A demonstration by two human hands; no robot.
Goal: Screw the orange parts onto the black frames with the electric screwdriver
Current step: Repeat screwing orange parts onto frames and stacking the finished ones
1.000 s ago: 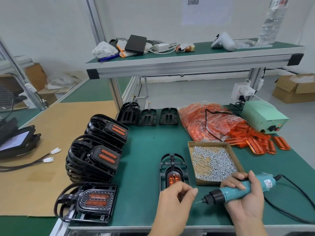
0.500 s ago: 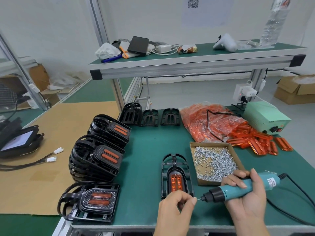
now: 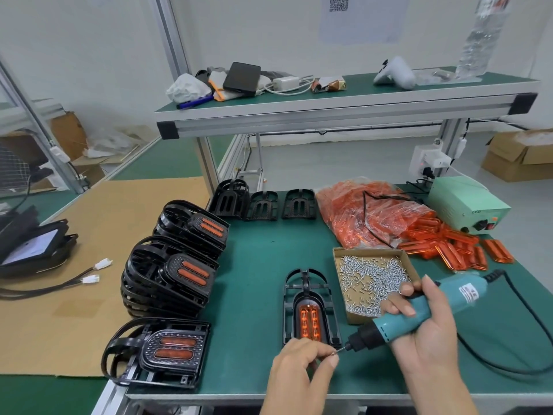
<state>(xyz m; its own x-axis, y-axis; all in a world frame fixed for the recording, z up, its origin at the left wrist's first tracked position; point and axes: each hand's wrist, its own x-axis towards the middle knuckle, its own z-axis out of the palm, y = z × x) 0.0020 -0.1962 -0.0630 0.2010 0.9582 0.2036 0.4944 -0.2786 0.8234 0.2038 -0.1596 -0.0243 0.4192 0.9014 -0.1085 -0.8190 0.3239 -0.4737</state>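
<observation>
The left hand (image 3: 299, 374) pinches a screw (image 3: 333, 352) against the tip of the screwdriver (image 3: 419, 313), which the right hand (image 3: 425, 333) grips, to load it. Just beyond, the black frame (image 3: 311, 307) cradles the orange part (image 3: 309, 320); the screw box (image 3: 371, 280) sits within reach.

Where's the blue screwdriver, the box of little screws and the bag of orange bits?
electric screwdriver (image 3: 419, 310): head view, blue body.
box of screws (image 3: 371, 280): head view, screw pile.
bag of orange parts (image 3: 359, 211): head view, plastic wrap.
</observation>
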